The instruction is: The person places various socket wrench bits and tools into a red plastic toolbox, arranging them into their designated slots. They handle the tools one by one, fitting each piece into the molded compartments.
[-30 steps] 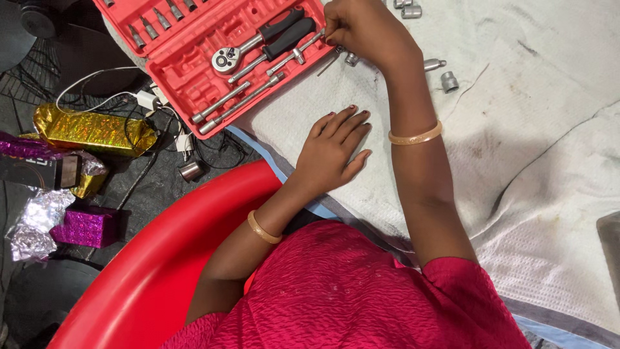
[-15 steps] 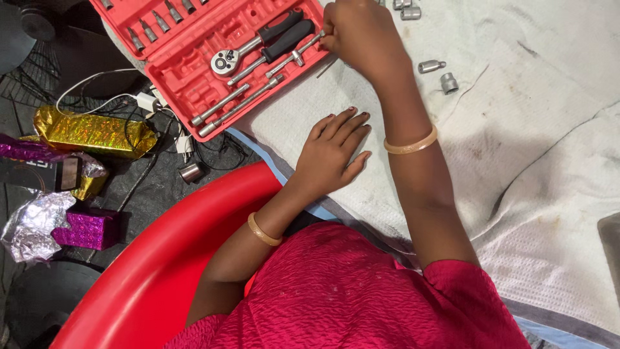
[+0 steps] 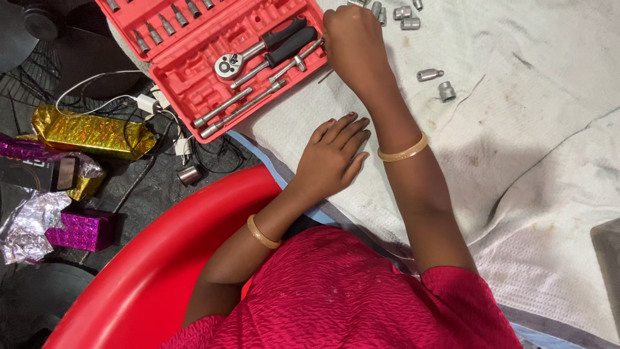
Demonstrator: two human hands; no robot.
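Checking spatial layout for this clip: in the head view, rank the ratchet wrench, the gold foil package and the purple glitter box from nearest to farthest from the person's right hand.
From the right hand, at the red case's edge:
1. Ratchet wrench, in the red tool case just beside the hand.
2. Gold foil package, on the dark floor, far side of the case.
3. Purple glitter box, lower down, beside the red chair.

A gold foil-wrapped packet lies on the dark floor at the left, with a white charger and its cable just above it and a small metal cup a little to its right. Lower left sit a shiny purple box and crumpled silver foil (touching, as far as can be seen). A red plastic chair curves along the bottom, and a black fan grille shows at the upper left.
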